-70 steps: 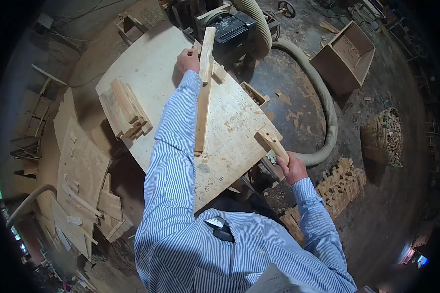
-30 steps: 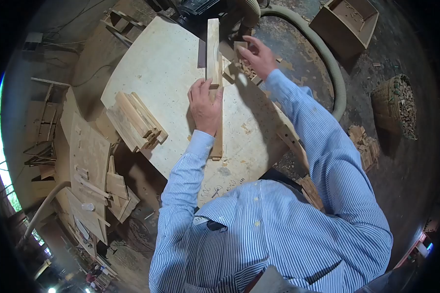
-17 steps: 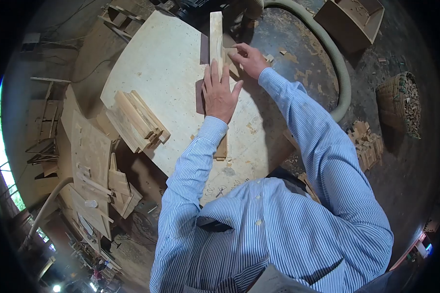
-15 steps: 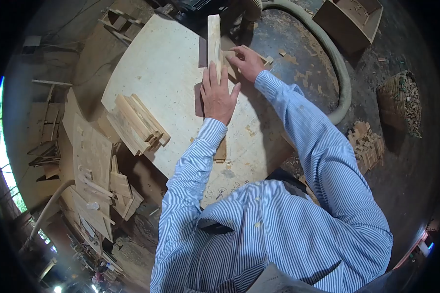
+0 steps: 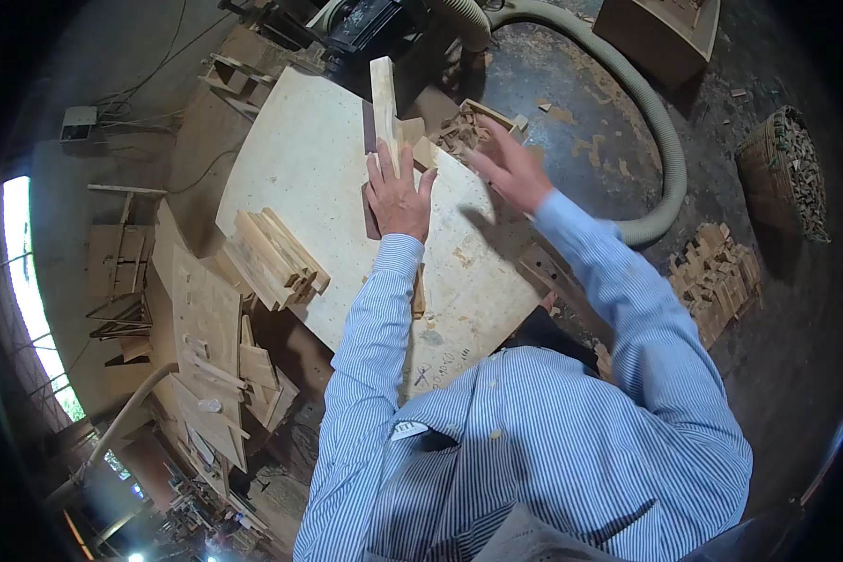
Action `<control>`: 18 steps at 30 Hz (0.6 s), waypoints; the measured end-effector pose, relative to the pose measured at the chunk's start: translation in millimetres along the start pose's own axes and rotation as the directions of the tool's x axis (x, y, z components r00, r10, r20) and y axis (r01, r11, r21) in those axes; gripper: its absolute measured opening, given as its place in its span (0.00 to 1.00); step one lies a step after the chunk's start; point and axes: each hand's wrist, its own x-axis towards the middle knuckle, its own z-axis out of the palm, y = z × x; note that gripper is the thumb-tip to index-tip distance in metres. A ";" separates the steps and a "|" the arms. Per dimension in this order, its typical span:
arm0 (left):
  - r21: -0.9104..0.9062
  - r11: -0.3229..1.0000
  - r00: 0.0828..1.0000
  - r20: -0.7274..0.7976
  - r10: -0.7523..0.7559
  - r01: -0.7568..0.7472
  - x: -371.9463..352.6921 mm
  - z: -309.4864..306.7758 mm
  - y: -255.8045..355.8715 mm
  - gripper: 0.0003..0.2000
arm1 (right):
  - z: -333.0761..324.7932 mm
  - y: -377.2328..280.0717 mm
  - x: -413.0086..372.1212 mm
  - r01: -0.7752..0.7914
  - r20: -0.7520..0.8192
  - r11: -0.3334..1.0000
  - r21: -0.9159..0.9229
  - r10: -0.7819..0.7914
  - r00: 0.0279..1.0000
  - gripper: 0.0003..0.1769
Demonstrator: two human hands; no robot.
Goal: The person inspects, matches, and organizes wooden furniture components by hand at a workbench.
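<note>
A long pale wooden board (image 5: pixel 382 94) lies lengthwise on the plywood worktable (image 5: pixel 300 159), its near end showing below my sleeve. My left hand (image 5: pixel 398 195) lies flat on the board with fingers spread, pressing it down. My right hand (image 5: pixel 508 170) hovers blurred over the table's right side, fingers apart and holding nothing. Just beyond it small wooden blocks (image 5: pixel 420 150) rest beside the board, and an open box of wood scraps (image 5: pixel 464 131) sits at the table's far right edge.
A stack of wooden slats (image 5: pixel 276 258) lies at the table's left edge. A dark machine (image 5: pixel 370 23) and a thick dust hose (image 5: pixel 646 140) stand beyond. On the floor are a wicker basket (image 5: pixel 787 169), piled blocks (image 5: pixel 717 276) and a wooden crate (image 5: pixel 660 28).
My right hand has lifted off the small blocks by the board and swung back to the right, empty. My left hand stays flat on the board. The view has shifted.
</note>
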 end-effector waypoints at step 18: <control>0.090 0.995 0.997 -0.044 0.057 -0.053 41.2 10.6 -31.4 0.30 | -83.3 11.8 -275.0 -0.260 0.074 0.822 -0.507 0.343 0.936 0.29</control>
